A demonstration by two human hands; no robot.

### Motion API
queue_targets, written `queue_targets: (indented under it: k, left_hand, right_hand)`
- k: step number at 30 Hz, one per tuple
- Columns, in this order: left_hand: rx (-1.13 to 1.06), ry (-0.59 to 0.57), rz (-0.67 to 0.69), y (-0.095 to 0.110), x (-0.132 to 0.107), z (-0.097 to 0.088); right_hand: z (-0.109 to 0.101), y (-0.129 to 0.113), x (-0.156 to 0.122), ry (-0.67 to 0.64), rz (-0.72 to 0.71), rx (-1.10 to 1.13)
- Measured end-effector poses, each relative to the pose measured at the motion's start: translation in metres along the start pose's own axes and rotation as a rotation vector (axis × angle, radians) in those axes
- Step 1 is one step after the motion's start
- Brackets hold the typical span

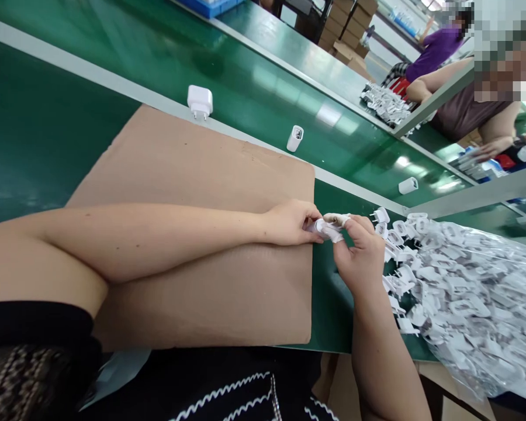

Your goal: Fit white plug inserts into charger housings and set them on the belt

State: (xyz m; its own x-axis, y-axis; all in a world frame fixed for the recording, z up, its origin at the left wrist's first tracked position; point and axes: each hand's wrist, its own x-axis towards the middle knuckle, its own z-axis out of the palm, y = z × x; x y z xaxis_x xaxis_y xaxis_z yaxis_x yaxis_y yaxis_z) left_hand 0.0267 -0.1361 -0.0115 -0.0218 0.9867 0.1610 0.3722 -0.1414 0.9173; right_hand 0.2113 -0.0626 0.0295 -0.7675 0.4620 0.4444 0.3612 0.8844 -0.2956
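Note:
My left hand (293, 223) reaches past the right edge of the cardboard sheet (193, 175), its fingers closed on a small white charger piece (315, 225). Opposite it, my right hand (360, 248) pinches at the same piece; its thumb and forefinger tips are wrapped in white coverings. Most of the piece is hidden by the fingers. Just right of my right hand lies a heap of white plug casings (456, 292), partly in clear plastic.
A white two-pin charger (200, 100) stands at the cardboard's far edge. Beyond the pale strip are a white casing (295, 138) and another casing (407, 186) on the green bench (254, 76). Co-workers sit across, one with an arm (442, 79) near a slanted metal post (438, 99).

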Motion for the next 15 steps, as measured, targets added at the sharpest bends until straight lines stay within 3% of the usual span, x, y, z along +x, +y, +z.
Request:
queue_targets:
  k: [4, 9, 15]
  left_hand:
    - [0.015, -0.004, -0.010, -0.0001, -0.0006, 0.0001]
    - [0.005, -0.006, -0.013, -0.0038, -0.0004, 0.0004]
    - [-0.002, 0.010, -0.027, -0.0059, 0.0010, 0.0016]
  right_hand:
    - [0.0006, -0.0022, 0.0028, -0.042, -0.021, -0.053]
    - [0.0005, -0.0089, 0.0075, -0.059, 0.059, -0.127]
    - [-0.0002, -0.0038, 0.0060, -0.054, 0.059, 0.050]
